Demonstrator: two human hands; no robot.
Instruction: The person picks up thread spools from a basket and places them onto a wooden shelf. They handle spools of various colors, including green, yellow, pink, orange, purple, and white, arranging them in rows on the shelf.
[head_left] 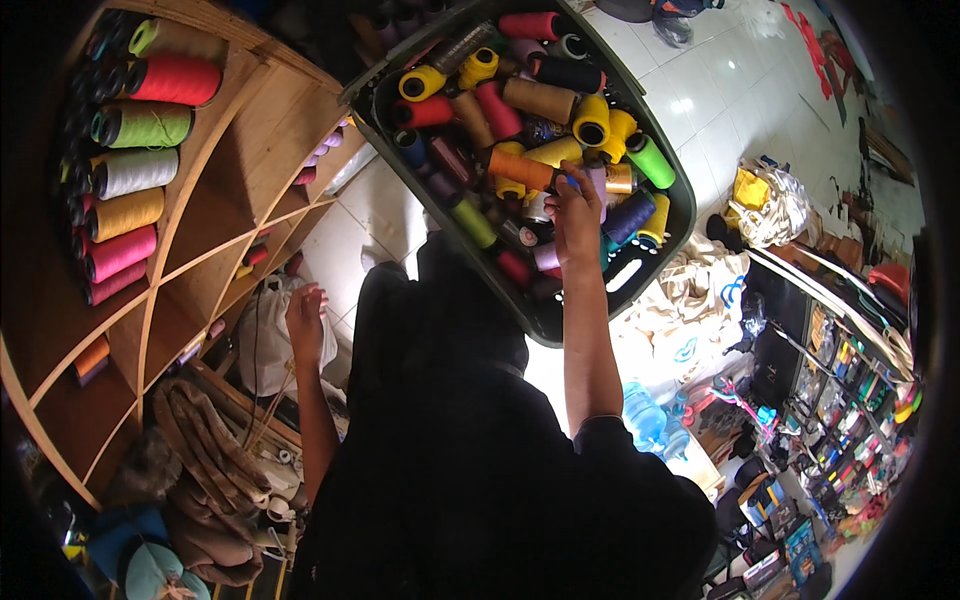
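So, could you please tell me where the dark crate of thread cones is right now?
In the head view, the dark crate sits upper centre, right of the wooden shelves, with the right hand reaching into its thread cones.

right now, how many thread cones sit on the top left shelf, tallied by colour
On the wooden shelf, the clearly visible thread cones, top to bottom:
red cone: 1
green cone: 1
white cone: 1
yellow-orange cone: 1
pink cones: 2
Total: 6. Dark cones at the shelf's far left are too dim to count.
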